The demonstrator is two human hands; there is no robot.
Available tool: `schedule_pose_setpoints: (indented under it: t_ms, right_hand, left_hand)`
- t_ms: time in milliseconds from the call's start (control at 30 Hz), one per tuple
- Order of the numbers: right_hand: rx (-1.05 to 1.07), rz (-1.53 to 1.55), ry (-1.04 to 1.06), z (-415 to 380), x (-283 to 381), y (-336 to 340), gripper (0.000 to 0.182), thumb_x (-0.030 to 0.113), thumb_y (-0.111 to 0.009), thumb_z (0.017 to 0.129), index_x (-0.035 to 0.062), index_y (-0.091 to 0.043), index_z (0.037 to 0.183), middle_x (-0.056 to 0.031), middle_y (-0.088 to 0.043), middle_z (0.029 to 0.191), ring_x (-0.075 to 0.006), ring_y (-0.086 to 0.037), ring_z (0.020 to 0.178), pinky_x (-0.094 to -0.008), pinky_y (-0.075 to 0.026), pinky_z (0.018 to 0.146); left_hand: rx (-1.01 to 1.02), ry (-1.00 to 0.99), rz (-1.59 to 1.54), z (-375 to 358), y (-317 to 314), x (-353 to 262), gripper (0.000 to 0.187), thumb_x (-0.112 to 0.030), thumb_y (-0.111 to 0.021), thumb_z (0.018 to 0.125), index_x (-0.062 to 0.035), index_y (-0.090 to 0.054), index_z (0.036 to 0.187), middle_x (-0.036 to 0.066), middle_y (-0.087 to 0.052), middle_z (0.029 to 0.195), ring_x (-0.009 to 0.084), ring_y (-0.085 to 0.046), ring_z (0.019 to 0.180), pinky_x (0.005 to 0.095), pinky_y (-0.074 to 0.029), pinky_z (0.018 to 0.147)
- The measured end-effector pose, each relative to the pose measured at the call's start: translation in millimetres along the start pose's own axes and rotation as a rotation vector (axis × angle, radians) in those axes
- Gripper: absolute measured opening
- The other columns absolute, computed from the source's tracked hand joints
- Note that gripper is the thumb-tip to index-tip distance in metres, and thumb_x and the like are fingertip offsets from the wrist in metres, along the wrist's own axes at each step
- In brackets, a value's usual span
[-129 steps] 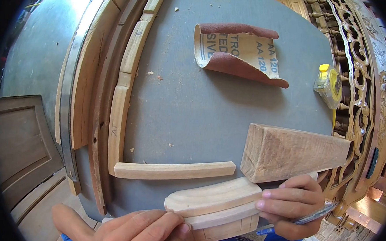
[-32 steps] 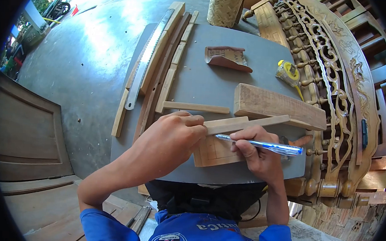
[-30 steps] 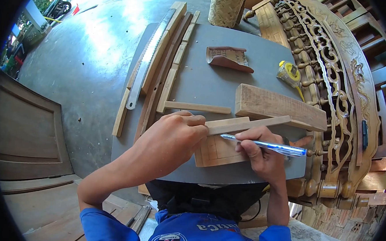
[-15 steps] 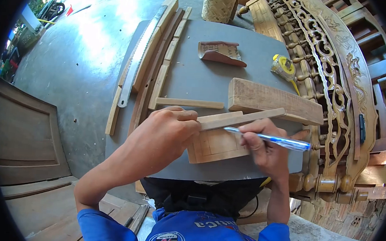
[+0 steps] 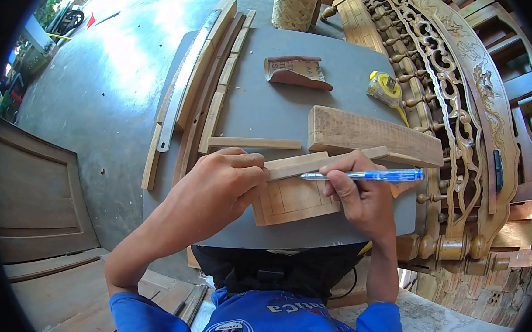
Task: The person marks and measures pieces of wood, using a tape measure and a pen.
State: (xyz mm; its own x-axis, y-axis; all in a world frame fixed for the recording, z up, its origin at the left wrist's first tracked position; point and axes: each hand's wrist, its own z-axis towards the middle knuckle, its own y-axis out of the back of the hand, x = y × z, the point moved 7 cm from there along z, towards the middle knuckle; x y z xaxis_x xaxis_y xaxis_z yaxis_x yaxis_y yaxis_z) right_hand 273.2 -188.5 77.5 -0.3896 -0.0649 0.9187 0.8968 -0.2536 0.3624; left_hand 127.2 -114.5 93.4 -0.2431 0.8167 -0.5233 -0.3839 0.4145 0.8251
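Note:
My left hand [image 5: 222, 187] is closed on the left end of a thin wooden strip [image 5: 374, 152], holding it on top of a light wooden block [image 5: 294, 203]. The strip slants up to the right, and pencil-thin lines mark the block's face. In my right hand [image 5: 364, 199] is a blue ballpoint pen [image 5: 393, 175], pinched between thumb and fingers. Its tip is right at the strip's near edge, over the block. The fingers of my right hand overlap the strip.
Behind the block lies a thick timber [image 5: 371, 133]. Sandpaper [image 5: 296, 71] and a yellow tape measure [image 5: 385, 88] lie on the grey table [image 5: 263, 114]. A saw blade [image 5: 184, 82] rests along long strips at left; another short strip [image 5: 255, 143] lies nearby. Carved furniture [image 5: 458, 111] borders the right.
My right hand has shifted up so its fingers now cover part of the strip, and the pen lies flatter. My left hand keeps its hold. The whole view has shifted slightly.

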Motion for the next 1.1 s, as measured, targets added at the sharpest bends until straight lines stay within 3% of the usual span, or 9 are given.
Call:
schedule_pose_setpoints:
  t_ms: [1100]
  right_hand:
    - [-0.058, 0.043, -0.018, -1.8, -2.8, 3.1, 0.016, 0.016, -0.056, 0.089, 0.0019, -0.056, 0.083, -0.0025, -0.054, 0.060, -0.0084, -0.053, 0.056, -0.0232, -0.041, 0.052]
  left_hand:
    - [-0.003, 0.014, -0.002, 1.0, 0.5, -2.6, 0.006, 0.001, -0.066, 0.070, 0.0029, -0.062, 0.073, 0.010, -0.062, 0.077, 0.0256, -0.063, 0.076, 0.0357, -0.052, 0.070]
